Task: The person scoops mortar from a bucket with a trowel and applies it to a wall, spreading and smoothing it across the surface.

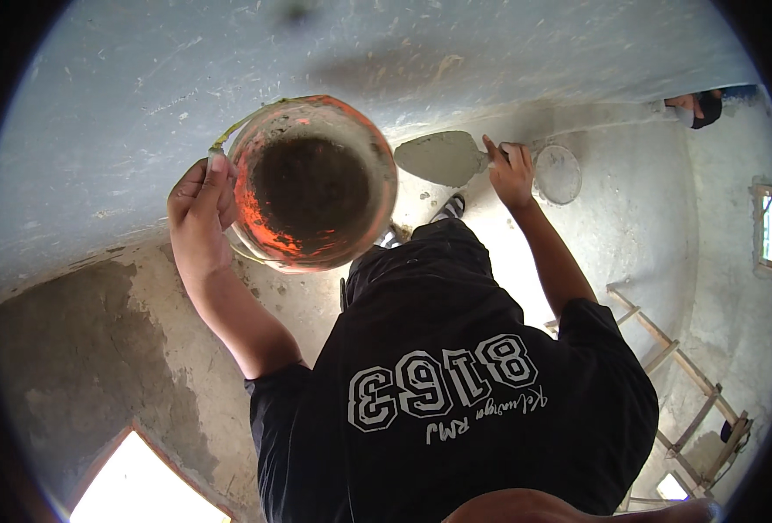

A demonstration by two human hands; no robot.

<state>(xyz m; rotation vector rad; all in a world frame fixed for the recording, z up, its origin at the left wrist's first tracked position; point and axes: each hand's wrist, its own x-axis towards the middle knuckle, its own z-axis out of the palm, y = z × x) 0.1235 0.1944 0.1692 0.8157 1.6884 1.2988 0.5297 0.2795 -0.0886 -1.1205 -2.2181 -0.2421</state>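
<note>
My left hand (pixel 205 196) is closed round the handle of an orange bucket (pixel 260 213), whose inside is smeared with grey mortar. Dark grey stuff (pixel 312 187) covers the bucket's bottom; how deep it lies I cannot tell. In my right hand (pixel 512 174) is a pointed trowel (pixel 441 159), held by its handle with the index finger stretched out. Its broad blade is coated in grey mortar and points left, just right of the bucket's rim and apart from it.
A grey wall (pixel 186 70) runs along the far side. Beyond my right hand stands a round pale container (pixel 558 174). A wooden ladder-like frame (pixel 682 375) leans at the right. Another person (pixel 704 107) is at the far right. My sandalled foot (pixel 450 207) shows below the trowel.
</note>
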